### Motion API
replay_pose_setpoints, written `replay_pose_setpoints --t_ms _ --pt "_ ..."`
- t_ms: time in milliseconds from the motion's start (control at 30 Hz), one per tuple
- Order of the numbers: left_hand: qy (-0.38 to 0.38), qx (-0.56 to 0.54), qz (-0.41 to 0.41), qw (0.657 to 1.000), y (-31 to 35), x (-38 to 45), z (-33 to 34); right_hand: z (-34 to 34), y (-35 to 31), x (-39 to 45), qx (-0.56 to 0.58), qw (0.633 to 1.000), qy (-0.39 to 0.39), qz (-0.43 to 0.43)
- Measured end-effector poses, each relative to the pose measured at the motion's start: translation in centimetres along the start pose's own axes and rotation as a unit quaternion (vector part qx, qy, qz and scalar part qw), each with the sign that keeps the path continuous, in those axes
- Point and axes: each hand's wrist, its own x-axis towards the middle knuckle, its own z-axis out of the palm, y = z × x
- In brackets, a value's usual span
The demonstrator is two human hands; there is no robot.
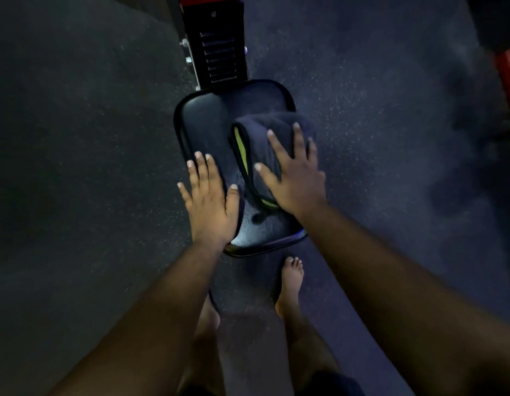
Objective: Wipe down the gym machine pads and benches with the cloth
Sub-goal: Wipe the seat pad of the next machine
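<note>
Both hands lay flat with fingers spread: your right hand [293, 178] pressed the folded cloth [256, 138] onto the seat pad [205, 121], your left hand [209, 195] steadied its edge; even pressure suited full-length strokes.

Gym: padded machine seat [208, 121], speckled rubber floor [376, 115].
</note>
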Motion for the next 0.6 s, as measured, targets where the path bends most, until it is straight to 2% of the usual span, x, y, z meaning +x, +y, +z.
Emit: replay_pose_setpoints --t_ms 133,233,400,500,600 --pt "-0.03 -0.126 -0.025 0.991 -0.4 -0.8 -1.0 2.8 -0.8 -7.9 -0.063 0.998 0.005 0.011" --pt "-0.056 -0.169 -0.045 0.983 -1.7 -1.9 -1.7 4.6 -2.1 -9.7 -0.102 0.995 -0.018 -0.007" --pt "-0.085 -0.179 -0.018 0.98 -3.9 -2.7 -1.6 2.8 -5.2 -0.8 -0.13 0.988 -0.033 -0.081" --pt "-0.055 -0.262 -0.034 0.963 -4.5 -2.8 -1.5 3.2 -10.0 6.1 -0.114 0.991 -0.017 -0.06" --pt "-0.026 -0.354 -0.081 0.932 -5.0 -3.1 -1.9 4.2 -13.5 9.0 -0.151 0.983 -0.011 -0.102"
